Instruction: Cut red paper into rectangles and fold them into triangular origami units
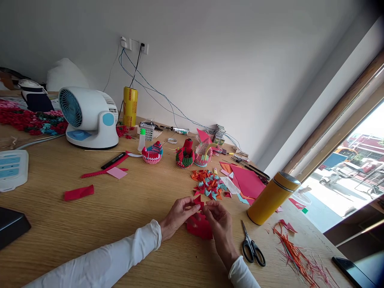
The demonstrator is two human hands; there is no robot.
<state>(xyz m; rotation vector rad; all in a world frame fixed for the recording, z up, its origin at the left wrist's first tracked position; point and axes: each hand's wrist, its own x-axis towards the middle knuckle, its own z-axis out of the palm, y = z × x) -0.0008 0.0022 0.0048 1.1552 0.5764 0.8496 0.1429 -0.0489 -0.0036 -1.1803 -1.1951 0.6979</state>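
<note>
Between my two hands is a small folded piece of red paper, with a pointed top. My left hand pinches it from the left, thumb and fingers closed. From the right, the fingertips of my right hand close on its other side. Beneath them a larger red paper sheet lies on the table, partly covered by the hands. Just beyond is a pile of folded paper triangles in orange, red and light blue. Black-handled scissors lie to the right of my right hand.
A yellow bottle stands at right, beside red paper sheets. Folded-paper figures stand farther back. At left are a white fan, a cutter knife and a red paper strip. Thin paper scraps lie near the right edge.
</note>
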